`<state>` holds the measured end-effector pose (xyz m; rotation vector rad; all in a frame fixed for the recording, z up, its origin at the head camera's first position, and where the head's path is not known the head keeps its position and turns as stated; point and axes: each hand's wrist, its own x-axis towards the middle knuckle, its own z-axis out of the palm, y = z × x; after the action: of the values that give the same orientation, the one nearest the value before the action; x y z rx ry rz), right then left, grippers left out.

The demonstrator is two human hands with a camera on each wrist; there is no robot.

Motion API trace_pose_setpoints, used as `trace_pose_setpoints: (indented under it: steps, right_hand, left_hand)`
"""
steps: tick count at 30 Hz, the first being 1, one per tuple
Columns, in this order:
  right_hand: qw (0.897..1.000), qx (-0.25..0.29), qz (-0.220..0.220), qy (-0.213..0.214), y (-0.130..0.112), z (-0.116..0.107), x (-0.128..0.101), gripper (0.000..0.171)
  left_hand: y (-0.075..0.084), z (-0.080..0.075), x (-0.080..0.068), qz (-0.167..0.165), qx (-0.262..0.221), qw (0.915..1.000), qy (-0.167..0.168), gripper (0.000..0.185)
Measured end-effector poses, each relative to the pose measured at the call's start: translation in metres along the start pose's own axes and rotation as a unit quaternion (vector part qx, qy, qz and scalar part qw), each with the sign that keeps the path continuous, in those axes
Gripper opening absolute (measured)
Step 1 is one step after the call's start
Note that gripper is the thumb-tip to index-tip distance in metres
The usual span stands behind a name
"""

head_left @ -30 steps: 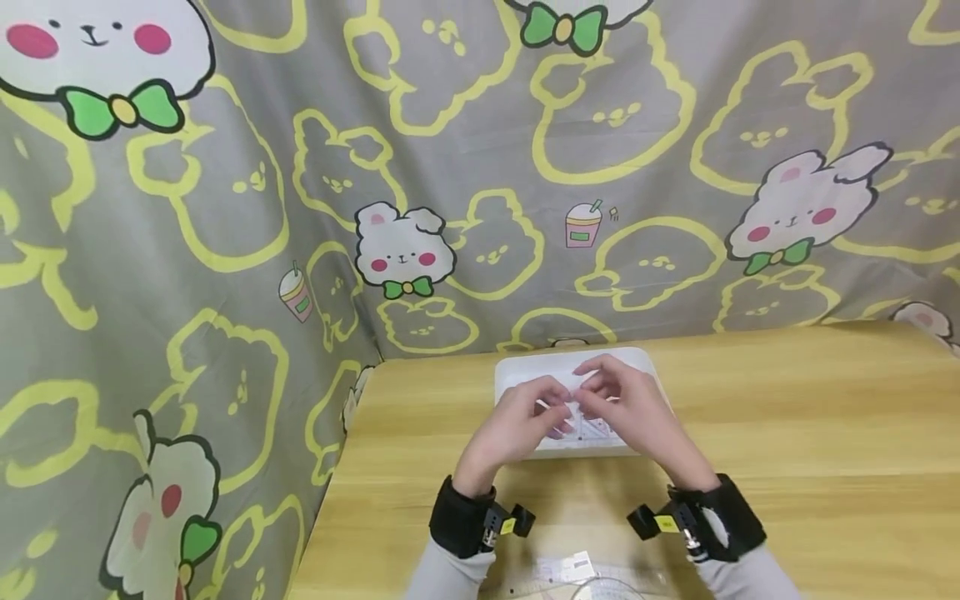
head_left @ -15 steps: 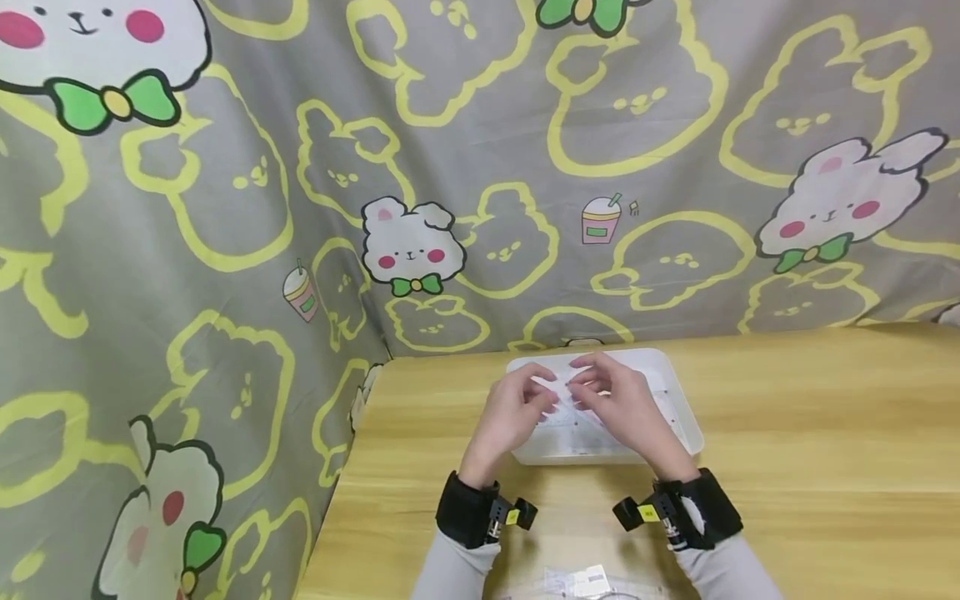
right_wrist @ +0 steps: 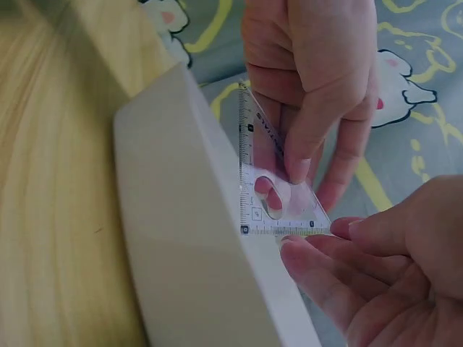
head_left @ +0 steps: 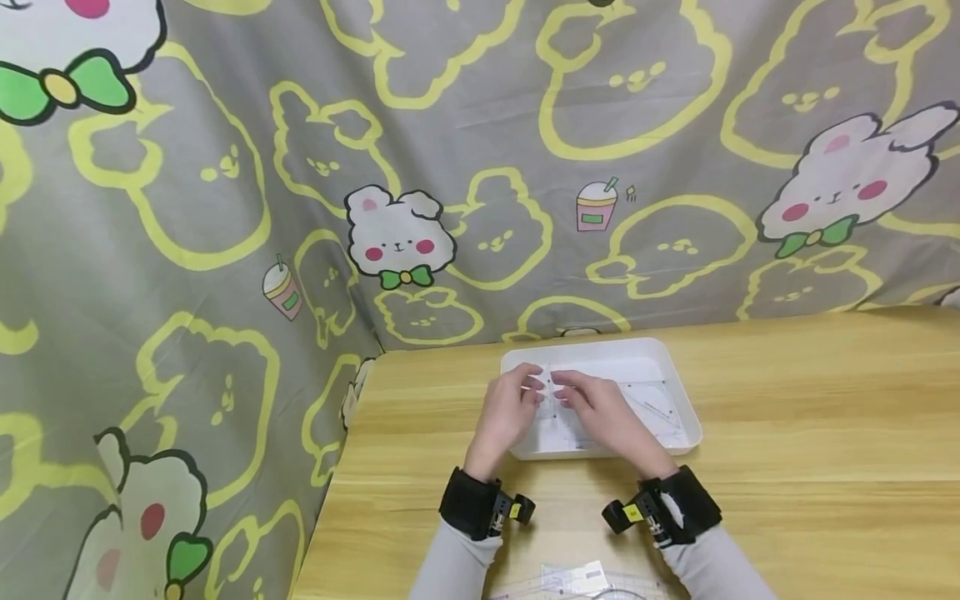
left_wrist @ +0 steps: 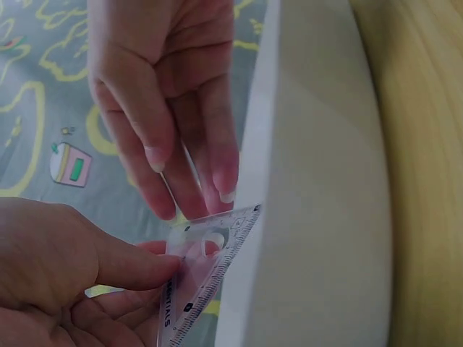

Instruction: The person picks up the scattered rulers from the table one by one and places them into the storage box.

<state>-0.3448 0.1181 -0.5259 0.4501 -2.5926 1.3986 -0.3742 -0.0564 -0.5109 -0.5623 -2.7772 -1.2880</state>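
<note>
Set square [right_wrist: 278,199], clear plastic w/ printed scale, is held upright over the left end of the white tray [head_left: 678,417], its lower edge just above the tray's rim in both wrist views. Left hand [head_left: 508,410] has it in a pinch grip: thumb on one face, fingers curled behind the other, approx. mid-blade. Right hand [head_left: 600,408] sits just right of that grip; its fingertips [right_wrist: 304,253] meet the set square's lower corner, fingers only lightly bent, not wrapped round it. In the left wrist view the same piece [left_wrist: 206,271] pokes out from between thumb and fingers, w/ the right hand's fingers [left_wrist: 217,152] hanging straight down onto its top edge. More clear rulers [head_left: 652,404] lie flat in the tray, to the right of the grip and below it. The tray rests on the wooden counter [head_left: 825,433], near its far edge. Behind the grip hangs a grey cloth [head_left: 225,208] w/ yellow outlines and white bunnies. Nearer the person than both hands, a clear packet w/ a label [head_left: 577,579] lies on the counter.
</note>
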Motion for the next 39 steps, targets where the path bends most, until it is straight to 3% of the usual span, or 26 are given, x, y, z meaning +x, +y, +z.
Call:
trace_pose_setpoints:
  steps: [7, 16, 30, 39]
  right_hand:
    - [1.0, 0.011, 0.011, -0.007, 0.007, 0.009, 0.0, 0.038]
    - [0.999, -0.02, 0.004, -0.042, 0.011, 0.017, -0.001, 0.041]
    - [0.997, -0.027, 0.022, -0.068, 0.009, 0.014, -0.002, 0.045]
    - [0.996, -0.027, 0.015, -0.084, 0.007, 0.009, -0.003, 0.043]
  left_hand:
    - [-0.007, 0.007, 0.002, 0.014, 0.046, 0.9988, 0.013, 0.031]
    - [-0.019, 0.016, 0.004, 0.02, 0.099, 0.9949, -0.002, 0.031]
    - [-0.018, 0.023, 0.003, 0.006, 0.161, 0.987, 0.011, 0.026]
    - [-0.016, 0.026, 0.001, 0.009, 0.17, 0.9854, 0.004, 0.023]
